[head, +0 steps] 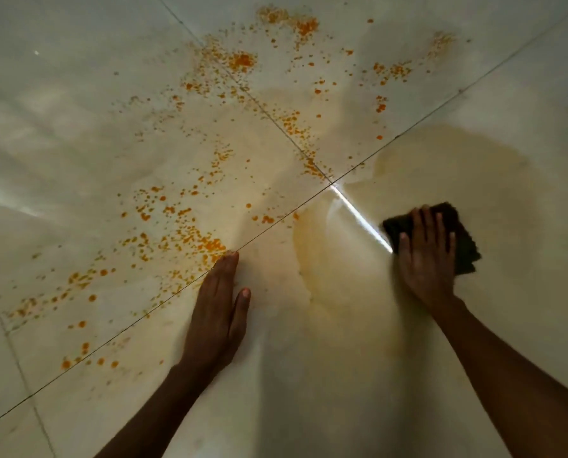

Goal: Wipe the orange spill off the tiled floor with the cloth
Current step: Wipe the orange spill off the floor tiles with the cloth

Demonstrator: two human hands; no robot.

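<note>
Glossy cream tile — floor (77,94), crossed by thin dark grout lines (163,292) that meet near the middle of the view.

Spill (210,133): orange specks and droplets, scattered in a broad band from the lower left up to the top centre and upper right, thickest in small clusters. Pale yellowish wet smears (325,269) lie on the tile between the two hands and beyond the cloth.

Cloth (464,246): dark, folded, flat on the floor at the right, well apart from the densest specks.

Right hand (428,259): palm down on the cloth, fingers straight and spread, pressing it to the tile (slightly blurred).

Left hand (220,309): flat on the bare floor, fingers straight and together, holding nothing — fingertips just beside a cluster of specks at a grout line.
</note>
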